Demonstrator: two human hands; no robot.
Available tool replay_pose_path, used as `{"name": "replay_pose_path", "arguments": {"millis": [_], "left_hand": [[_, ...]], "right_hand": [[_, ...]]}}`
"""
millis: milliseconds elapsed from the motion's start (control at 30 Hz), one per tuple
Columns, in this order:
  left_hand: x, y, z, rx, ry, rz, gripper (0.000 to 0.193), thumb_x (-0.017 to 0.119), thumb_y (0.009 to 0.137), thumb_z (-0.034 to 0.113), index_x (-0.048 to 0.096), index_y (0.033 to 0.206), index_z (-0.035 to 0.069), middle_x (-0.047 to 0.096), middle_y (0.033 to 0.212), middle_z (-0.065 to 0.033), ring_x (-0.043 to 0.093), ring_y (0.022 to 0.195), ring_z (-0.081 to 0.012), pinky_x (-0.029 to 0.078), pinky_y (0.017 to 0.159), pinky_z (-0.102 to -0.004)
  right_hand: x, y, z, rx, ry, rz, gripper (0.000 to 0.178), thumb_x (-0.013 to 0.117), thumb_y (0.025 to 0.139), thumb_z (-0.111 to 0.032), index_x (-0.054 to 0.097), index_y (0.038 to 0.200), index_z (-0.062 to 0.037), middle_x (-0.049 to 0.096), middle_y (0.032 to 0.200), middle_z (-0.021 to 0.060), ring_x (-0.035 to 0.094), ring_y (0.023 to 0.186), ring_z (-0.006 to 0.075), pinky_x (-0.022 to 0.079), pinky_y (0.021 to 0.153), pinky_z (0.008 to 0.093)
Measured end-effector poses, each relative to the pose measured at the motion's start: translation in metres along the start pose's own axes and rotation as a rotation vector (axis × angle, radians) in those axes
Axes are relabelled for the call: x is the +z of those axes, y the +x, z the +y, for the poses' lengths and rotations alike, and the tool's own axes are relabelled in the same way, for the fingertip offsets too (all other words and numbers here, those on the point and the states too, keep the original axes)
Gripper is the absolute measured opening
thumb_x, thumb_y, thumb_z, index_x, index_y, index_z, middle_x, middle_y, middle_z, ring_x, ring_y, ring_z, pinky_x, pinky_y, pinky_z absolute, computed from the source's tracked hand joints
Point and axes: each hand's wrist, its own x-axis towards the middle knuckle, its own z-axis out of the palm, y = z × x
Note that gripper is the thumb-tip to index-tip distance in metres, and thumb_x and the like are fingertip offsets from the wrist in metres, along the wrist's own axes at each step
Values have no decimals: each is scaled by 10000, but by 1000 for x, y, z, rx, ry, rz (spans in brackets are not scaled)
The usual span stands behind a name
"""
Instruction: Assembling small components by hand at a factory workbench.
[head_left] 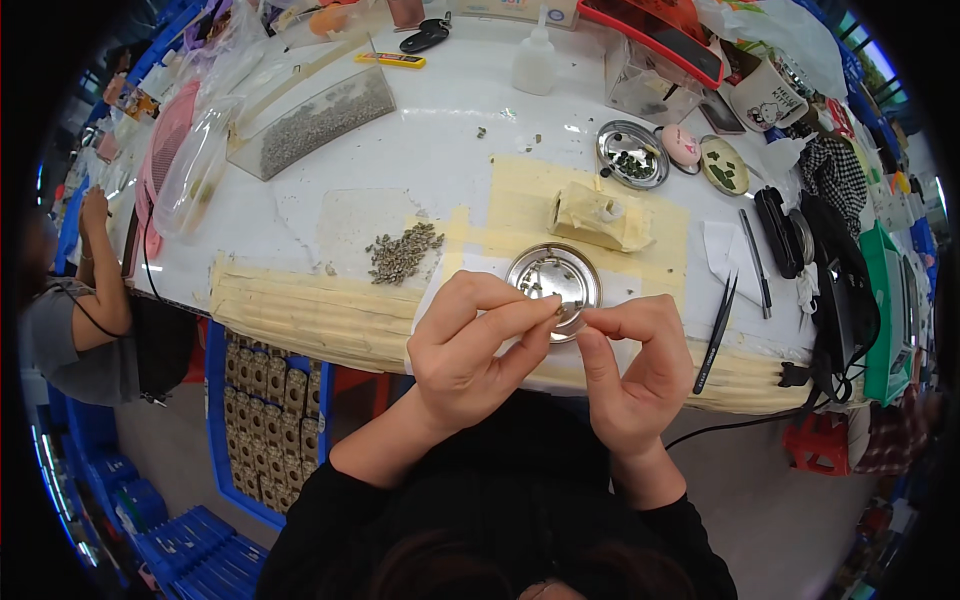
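Above a round shiny metal dish [512, 268], my left hand [470, 340] is closed in a pinch, with a tiny dark piece at its fingertips, too small to name. Close on its right, my right hand [645, 365] also pinches with thumb and forefinger; what lies between them is too small to make out. Several small bits rest in the dish. Just behind it stands a block wrapped in cream tape [595, 217], with a whitish knob on top. A heap of small grey-brown pieces [400, 255] lies left of my hands.
Black tweezers [715, 335] and a dark pen [755, 262] lie to the right. Farther back are a metal dish of dark green bits [632, 145], a clear tray of grey granules [325, 122] and a squeeze bottle [534, 60]. A blue crate [216, 400] stands below the table's left edge; a person [85, 310] sits far left.
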Motion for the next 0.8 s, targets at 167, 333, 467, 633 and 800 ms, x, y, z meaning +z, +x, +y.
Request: {"name": "replay_pose_path", "arguments": {"millis": [167, 333, 467, 633, 800], "left_hand": [[1, -1, -1, -27, -7, -2, 285, 799, 688, -75, 741, 954, 9, 636, 820, -57, 603, 707, -193, 475, 596, -293], [0, -2, 0, -25, -28, -38, 264, 793, 705, -65, 738, 954, 6, 646, 821, -72, 611, 714, -196, 477, 610, -282], [-2, -2, -3, -144, -106, -39, 261, 785, 706, -68, 737, 953, 1, 648, 822, -79, 618, 720, -199, 481, 622, -278], [-1, -3, -2, -126, -73, -26, 259, 786, 703, -73, 739, 947, 0, 648, 831, -78, 615, 716, -200, 478, 615, -282], [3, -6, -2, 60, 26, -19, 343, 798, 645, -84, 737, 976, -20, 640, 836, -65, 600, 703, -199, 459, 588, -303]], "right_hand": [[0, 0, -2, -210, -207, 9, 298, 855, 690, -69, 753, 965, -114, 645, 833, 7, 529, 719, 170, 359, 668, 312], [0, 3, -4, -338, -322, -63, 335, 842, 723, -215, 770, 1049, -187, 629, 889, -29, 513, 758, 155, 347, 710, 322], [1, 3, 2, -372, -436, -25, 325, 821, 749, -272, 772, 1061, -197, 624, 918, -31, 509, 781, 154, 344, 725, 331], [0, 6, 6, -342, -480, 0, 292, 826, 741, -238, 768, 1018, -166, 626, 897, -28, 513, 772, 159, 347, 727, 330], [1, 9, 2, -226, -341, -9, 207, 836, 725, -180, 726, 887, -114, 624, 835, -7, 528, 742, 182, 354, 726, 333]]}}
